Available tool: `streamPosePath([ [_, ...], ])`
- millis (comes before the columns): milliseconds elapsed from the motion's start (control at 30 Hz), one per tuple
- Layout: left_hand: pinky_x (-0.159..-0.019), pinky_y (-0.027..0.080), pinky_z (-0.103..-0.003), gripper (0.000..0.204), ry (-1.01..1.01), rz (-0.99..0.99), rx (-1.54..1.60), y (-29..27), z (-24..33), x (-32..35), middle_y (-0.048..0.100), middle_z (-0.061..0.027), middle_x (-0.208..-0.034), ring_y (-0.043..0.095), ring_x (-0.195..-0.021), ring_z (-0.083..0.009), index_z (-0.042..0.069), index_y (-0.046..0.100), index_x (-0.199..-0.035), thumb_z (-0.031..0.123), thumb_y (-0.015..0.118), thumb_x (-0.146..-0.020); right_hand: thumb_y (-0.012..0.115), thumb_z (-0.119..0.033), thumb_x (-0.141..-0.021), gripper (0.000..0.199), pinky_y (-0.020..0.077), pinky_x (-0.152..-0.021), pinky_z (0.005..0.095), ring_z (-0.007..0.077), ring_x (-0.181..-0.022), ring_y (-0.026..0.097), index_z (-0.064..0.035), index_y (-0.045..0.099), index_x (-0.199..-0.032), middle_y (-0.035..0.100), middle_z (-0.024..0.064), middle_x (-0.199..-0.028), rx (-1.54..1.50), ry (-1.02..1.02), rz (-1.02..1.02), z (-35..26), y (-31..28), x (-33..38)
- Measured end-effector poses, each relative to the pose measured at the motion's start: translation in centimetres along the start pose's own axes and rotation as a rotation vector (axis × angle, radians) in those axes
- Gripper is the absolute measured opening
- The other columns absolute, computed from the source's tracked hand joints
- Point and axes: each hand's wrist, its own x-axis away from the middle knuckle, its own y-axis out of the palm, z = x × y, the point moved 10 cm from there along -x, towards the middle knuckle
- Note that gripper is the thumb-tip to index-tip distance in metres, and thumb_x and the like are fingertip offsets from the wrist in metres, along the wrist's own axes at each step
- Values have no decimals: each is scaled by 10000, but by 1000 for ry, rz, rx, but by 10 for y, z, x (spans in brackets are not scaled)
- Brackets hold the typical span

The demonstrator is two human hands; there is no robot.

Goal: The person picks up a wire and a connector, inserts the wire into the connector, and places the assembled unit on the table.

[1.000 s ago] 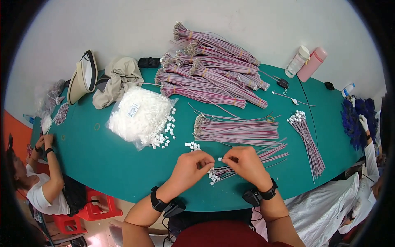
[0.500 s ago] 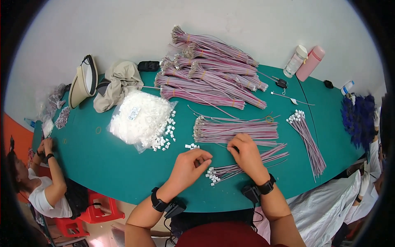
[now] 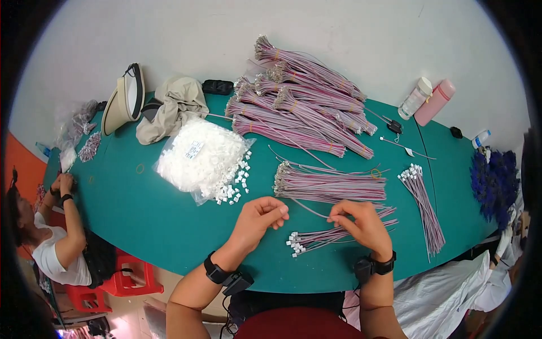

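My right hand pinches a thin pinkish-grey wire, whose free end points left toward my other hand. My left hand is closed, thumb against fingertips; whatever sits between them is too small to make out. Just beyond lies a bundle of loose wires with bare metal terminals at the left end. Below my right hand is a smaller bunch of wires with white connector housings on their ends. Loose white connectors spill beside a clear plastic bag of connectors, left of centre.
Several tied wire bundles are piled at the back. A connector-tipped bunch lies at right. Two bottles, keys, a visor hat and crumpled cloth line the far side. A person works at left.
My right hand has lifted a wire off the near side of the bundle and drawn it right and toward me. My left hand's fingers have closed. The view has shifted slightly.
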Motion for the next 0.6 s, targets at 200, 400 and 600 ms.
streamPosePath([
  [200, -640, 460, -210, 277, 114, 86, 64, 2, 22, 5, 660, -22, -888, 577, -704, -87, 25, 629, -1213, 84, 629, -942, 645, -41, -881, 53, 430, -543, 257, 134, -616, 591, 6, 639, -906, 662, 60, -760, -107, 5, 57, 7, -11, 4],
  [400, -638, 481, -230, 206, 161, 23, 108, 5, 27, 7, 686, -55, -887, 609, -708, -95, -2, 678, -1123, 54, 644, -927, 653, -47, -882, 67, 415, -523, 236, 99, -588, 573, 11, 641, -913, 651, 44, -727, -84, 99, 45, 17, -11, 5],
  [600, -635, 493, -226, 180, 190, 43, -84, 8, 26, 7, 706, -70, -868, 627, -707, -101, -4, 692, -1090, 54, 647, -926, 670, -46, -867, 120, 450, -526, 264, 142, -586, 596, -5, 653, -978, 656, 77, -751, -13, 120, 53, 10, 2, 0],
])
